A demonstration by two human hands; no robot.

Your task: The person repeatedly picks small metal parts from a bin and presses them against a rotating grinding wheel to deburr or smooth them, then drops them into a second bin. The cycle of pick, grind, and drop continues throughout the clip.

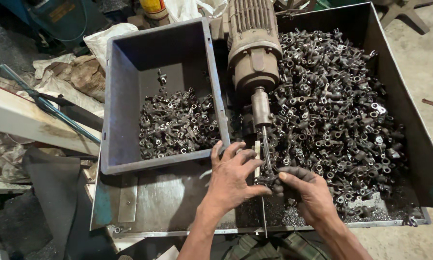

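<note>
Large metal tray (409,115), dark and open-topped, occupying most of the view; its right half holds a deep heap of small dark metal fittings (332,106), each with a ring-shaped eye. Grey plastic bin (129,62), rectangular, resting in the tray's left half; a shallower layer of the same fittings (178,125) covers the near part of its floor. Electric motor (252,43), ribbed and dusty, lying between the bin and the heap, its shaft end pointing toward the viewer. Chuck (261,107), cylindrical, just below the motor's nose, carrying a thin rotating tool (266,149) that runs down toward the hands. Left hand (233,178), palm down on the bare tray floor beside the bin's near right corner; fingers spread forward and the thumb stretched right to meet the workpiece. Right hand (308,190), blackened with grime, fingers curled and closed round a single fitting (268,180) held at the tip of the tool, just left of the heap's near edge. The fitting appears to be threaded onto the tool, though grime and shadow make this uncertain. Fine metal swarf (284,216) lies on the tray floor under the right wrist.
</note>
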